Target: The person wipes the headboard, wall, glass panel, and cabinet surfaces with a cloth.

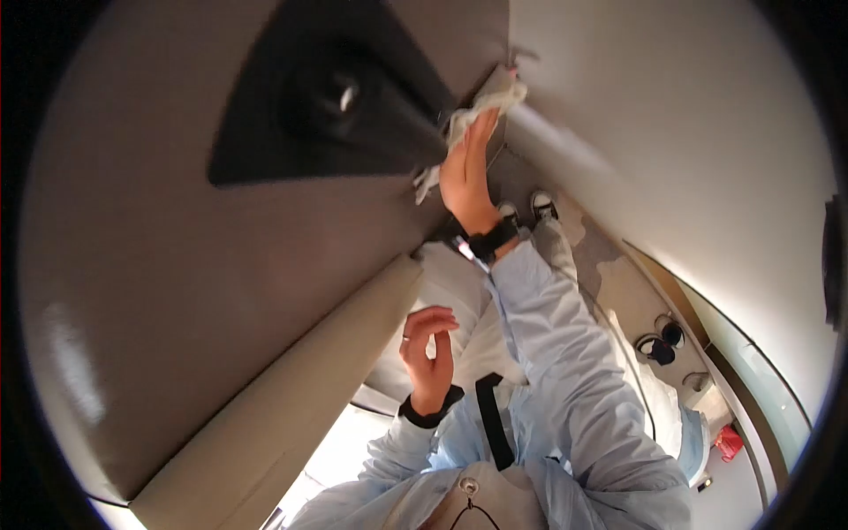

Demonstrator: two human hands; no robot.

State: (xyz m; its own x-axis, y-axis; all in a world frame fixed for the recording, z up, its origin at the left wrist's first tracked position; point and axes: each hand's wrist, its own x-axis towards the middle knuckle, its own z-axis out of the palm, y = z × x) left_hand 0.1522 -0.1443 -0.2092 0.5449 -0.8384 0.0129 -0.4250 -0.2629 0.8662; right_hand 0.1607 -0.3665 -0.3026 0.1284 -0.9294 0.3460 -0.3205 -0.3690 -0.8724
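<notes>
My right hand point(471, 177) is stretched up and away, its fingers long and pressed on a crumpled whitish cloth point(464, 122). The cloth lies against the edge of a brown-grey panel point(221, 265), near the corner with a pale wall. Close beside it, a dark four-sided fixture point(291, 132) with a shiny round spot juts from the panel. My left hand point(429, 358) hangs in front of my body, fingers loosely curved, thumb apart, with nothing in it. Both wrists carry black bands.
A beige padded edge point(291, 389) runs along the panel's lower side. The pale wall point(671, 132) rises on the right. Below are dark sneakers point(543, 206), a patterned floor covering point(618, 283), dark round items point(658, 346) and a red object point(728, 443).
</notes>
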